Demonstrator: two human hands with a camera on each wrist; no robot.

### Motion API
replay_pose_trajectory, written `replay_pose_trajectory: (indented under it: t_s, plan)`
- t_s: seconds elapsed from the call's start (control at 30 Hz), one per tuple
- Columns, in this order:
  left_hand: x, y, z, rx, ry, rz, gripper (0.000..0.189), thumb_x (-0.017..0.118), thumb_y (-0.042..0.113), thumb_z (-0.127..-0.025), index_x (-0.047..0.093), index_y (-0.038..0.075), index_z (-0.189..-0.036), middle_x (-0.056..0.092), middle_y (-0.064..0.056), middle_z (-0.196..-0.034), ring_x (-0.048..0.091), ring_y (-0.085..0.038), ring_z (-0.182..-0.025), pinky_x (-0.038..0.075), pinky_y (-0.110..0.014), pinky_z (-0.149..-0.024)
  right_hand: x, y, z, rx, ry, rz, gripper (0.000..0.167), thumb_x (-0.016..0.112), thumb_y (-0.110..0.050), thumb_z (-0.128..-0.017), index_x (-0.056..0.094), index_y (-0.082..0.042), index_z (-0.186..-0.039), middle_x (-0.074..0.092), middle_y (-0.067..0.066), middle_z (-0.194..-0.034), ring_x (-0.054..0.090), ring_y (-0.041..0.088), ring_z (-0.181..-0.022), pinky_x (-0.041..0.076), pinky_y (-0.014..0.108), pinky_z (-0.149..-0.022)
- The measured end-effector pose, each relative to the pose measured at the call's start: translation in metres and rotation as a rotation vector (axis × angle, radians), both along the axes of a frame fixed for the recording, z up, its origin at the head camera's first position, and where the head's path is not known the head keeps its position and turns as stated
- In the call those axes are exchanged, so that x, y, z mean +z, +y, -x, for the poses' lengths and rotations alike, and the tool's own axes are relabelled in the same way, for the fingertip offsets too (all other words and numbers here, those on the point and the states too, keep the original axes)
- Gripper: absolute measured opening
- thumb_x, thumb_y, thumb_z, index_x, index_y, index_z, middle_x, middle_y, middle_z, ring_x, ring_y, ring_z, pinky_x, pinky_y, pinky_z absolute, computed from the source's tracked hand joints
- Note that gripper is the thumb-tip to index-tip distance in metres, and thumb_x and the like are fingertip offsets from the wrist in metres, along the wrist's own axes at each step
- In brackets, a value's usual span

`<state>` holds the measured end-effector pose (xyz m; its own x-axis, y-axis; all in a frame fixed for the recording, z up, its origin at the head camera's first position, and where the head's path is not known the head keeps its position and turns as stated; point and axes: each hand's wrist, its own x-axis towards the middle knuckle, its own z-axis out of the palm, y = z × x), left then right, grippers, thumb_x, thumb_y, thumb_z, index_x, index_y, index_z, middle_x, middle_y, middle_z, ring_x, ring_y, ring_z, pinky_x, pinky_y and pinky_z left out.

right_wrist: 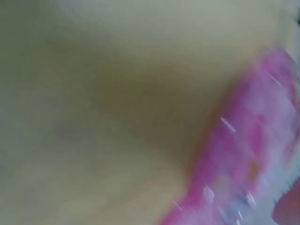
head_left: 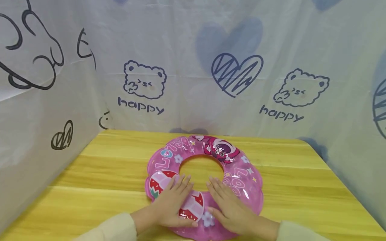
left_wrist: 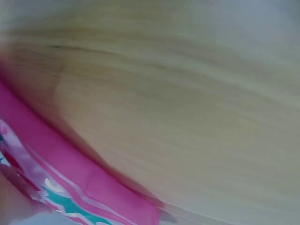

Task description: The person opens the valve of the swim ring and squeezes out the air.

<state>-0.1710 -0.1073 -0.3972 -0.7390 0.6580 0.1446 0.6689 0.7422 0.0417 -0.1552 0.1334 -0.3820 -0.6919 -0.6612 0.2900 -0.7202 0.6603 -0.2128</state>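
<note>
A pink inflatable swim ring (head_left: 241, 177) lies flat on the wooden table, printed with a bear face, strawberries, flowers and letters. My left hand (head_left: 172, 206) rests on its near left part with fingers straight, pointing toward the hole. On the near right part lies my right hand (head_left: 230, 209), fingers extended and thumb spread toward the left hand. In the left wrist view the ring's pink edge (left_wrist: 70, 159) crosses the lower left, with a bit of the hand at the corner. The right wrist view is blurred and shows the ring (right_wrist: 234, 154) at right.
The yellow wood-grain table (head_left: 99, 174) extends around the ring on both sides. Behind it hangs a white cloth (head_left: 187, 40) with printed hearts, bears and the word happy; more cloth closes in the left and right sides.
</note>
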Motion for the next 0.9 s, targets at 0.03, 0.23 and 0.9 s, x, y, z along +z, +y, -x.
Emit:
replay_pose_trajectory:
  t_s: [0.03, 0.23, 0.9]
  plan:
    - [-0.001, -0.001, 0.0, 0.002, 0.014, 0.004, 0.106, 0.042, 0.079, -0.075, 0.028, -0.001, -0.144, 0.022, -0.021, -0.152, 0.02, -0.036, -0.141, 0.015, -0.052, -0.115, -0.007, -0.004, -0.003, -0.003, 0.042, 0.008, 0.059, 0.046, -0.032, -0.097, 0.032, 0.002, -0.142, 0.028, 0.019, -0.15, 0.028, 0.036, -0.137, 0.006, 0.027, -0.118]
    - [-0.005, -0.007, 0.001, 0.002, 0.05, 0.009, 0.106, 0.041, 0.08, -0.075, 0.031, -0.002, -0.142, 0.024, -0.023, -0.15, 0.023, -0.036, -0.14, 0.018, -0.052, -0.114, -0.036, -0.019, -0.003, -0.009, 0.169, -0.013, 0.058, 0.046, -0.034, -0.096, 0.036, 0.003, -0.14, 0.034, 0.019, -0.148, 0.033, 0.035, -0.135, -0.013, 0.016, -0.112]
    - [-0.029, -0.004, 0.0, 0.016, 0.029, -0.005, 0.102, 0.037, 0.08, -0.076, 0.028, 0.005, -0.145, 0.009, -0.022, -0.155, 0.012, -0.037, -0.143, 0.012, -0.055, -0.113, -0.052, -0.024, 0.0, -0.001, 0.029, -0.149, 0.061, 0.035, -0.041, -0.098, 0.032, 0.003, -0.142, 0.03, 0.017, -0.15, 0.026, 0.033, -0.139, -0.013, 0.022, -0.114]
